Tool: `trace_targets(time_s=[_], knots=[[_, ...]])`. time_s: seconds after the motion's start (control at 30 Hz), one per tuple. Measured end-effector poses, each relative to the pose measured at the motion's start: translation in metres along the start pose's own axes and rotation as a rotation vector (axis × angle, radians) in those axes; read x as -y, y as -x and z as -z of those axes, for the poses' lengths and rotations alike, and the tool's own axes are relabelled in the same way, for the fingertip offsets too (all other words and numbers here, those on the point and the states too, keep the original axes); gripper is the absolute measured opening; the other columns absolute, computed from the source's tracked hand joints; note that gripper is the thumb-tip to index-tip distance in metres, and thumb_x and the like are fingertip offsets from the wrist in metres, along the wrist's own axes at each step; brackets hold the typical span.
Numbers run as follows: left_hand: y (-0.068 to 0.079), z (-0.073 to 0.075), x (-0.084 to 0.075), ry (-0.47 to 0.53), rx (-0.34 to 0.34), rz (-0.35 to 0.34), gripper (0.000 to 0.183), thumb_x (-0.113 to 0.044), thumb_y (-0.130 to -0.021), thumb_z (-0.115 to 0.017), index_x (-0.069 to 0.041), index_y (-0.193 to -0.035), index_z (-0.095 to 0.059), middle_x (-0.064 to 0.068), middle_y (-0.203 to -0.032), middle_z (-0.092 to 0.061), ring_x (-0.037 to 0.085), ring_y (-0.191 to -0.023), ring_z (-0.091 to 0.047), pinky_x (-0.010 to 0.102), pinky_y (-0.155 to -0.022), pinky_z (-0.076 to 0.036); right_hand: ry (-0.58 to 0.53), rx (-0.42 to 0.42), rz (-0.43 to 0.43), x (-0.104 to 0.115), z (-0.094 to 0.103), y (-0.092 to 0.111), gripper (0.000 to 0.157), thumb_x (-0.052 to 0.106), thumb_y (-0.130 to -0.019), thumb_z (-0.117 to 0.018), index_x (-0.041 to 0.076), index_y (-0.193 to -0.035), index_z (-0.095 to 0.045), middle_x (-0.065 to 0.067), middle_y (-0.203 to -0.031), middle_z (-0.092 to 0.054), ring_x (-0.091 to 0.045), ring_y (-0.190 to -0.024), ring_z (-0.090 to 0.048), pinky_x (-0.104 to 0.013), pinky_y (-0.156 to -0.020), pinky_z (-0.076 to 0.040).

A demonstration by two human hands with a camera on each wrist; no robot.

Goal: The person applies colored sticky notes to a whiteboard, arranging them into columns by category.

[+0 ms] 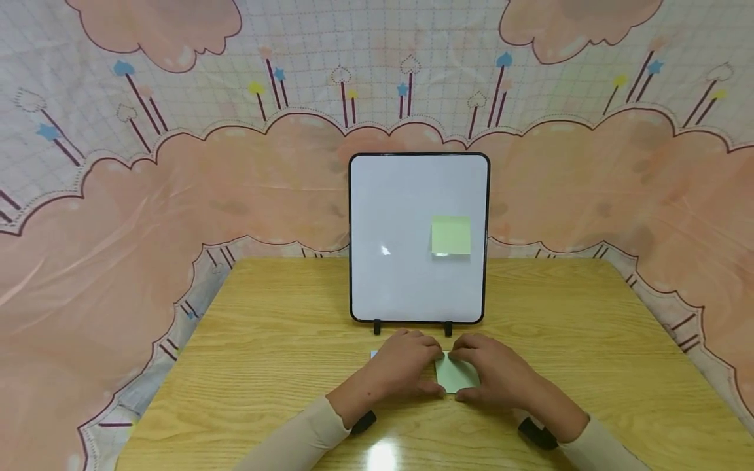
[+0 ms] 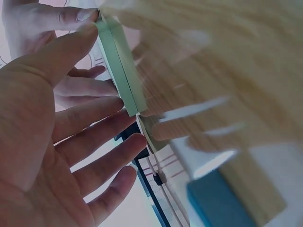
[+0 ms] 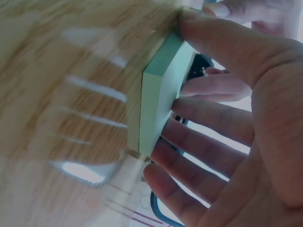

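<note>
A pale green sticky note pad (image 1: pixel 456 375) lies on the wooden table between both hands. My left hand (image 1: pixel 402 367) holds its left part, thumb at the near edge and index finger at the far edge. From the other side my right hand (image 1: pixel 501 371) holds it likewise, thumb near and fingers at the far edge. The pad's thick side (image 2: pixel 120 66) shows in the left wrist view, and its top (image 3: pixel 165 101) shows in the right wrist view. Beside the left hand, a blue block (image 2: pixel 218 201) is partly visible; the left hand mostly hides it from the head view.
Behind the hands a black-framed whiteboard (image 1: pixel 400 275) stands upright on two small black feet. One pale green sticky note (image 1: pixel 451 235) is stuck to its right side. The wooden table (image 1: pixel 265 340) is glossy, and a patterned cloth (image 1: pixel 265 190) hangs behind it.
</note>
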State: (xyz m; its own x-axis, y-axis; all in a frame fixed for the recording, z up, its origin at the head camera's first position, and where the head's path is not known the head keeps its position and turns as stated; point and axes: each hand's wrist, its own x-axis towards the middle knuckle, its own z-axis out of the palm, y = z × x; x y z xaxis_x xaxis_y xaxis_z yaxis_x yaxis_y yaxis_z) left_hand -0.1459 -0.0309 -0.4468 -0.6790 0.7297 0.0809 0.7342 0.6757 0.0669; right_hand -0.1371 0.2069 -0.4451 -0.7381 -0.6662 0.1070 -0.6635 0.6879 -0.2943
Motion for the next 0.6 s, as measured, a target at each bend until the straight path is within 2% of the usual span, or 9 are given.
trace_targets(time_s=[0.23, 0.6], knots=[[-0.0016, 0.0017, -0.0043, 0.006, 0.005, -0.006, 0.059, -0.067, -0.085, -0.08, -0.023, -0.126, -0.075, -0.011, -0.127, -0.071, 0.012, -0.115, -0.065, 0.035, -0.1, -0.05, -0.031, -0.011, -0.004, -0.0004, 0.0008, 0.0005, 0.06, 0.039, -0.077, -0.096, 0.007, -0.124, -0.076, -0.001, -0.125, -0.065, -0.021, -0.114, -0.063, -0.044, -0.094, -0.057], [-0.0013, 0.0016, -0.004, 0.031, 0.023, 0.004, 0.057, -0.064, -0.089, -0.077, -0.023, -0.128, -0.075, -0.01, -0.13, -0.071, 0.013, -0.116, -0.065, 0.034, -0.098, -0.05, -0.067, 0.006, 0.007, -0.0015, 0.0043, 0.0001, 0.062, 0.038, -0.077, -0.097, 0.007, -0.125, -0.075, 0.0, -0.125, -0.064, -0.022, -0.114, -0.063, -0.045, -0.095, -0.057]])
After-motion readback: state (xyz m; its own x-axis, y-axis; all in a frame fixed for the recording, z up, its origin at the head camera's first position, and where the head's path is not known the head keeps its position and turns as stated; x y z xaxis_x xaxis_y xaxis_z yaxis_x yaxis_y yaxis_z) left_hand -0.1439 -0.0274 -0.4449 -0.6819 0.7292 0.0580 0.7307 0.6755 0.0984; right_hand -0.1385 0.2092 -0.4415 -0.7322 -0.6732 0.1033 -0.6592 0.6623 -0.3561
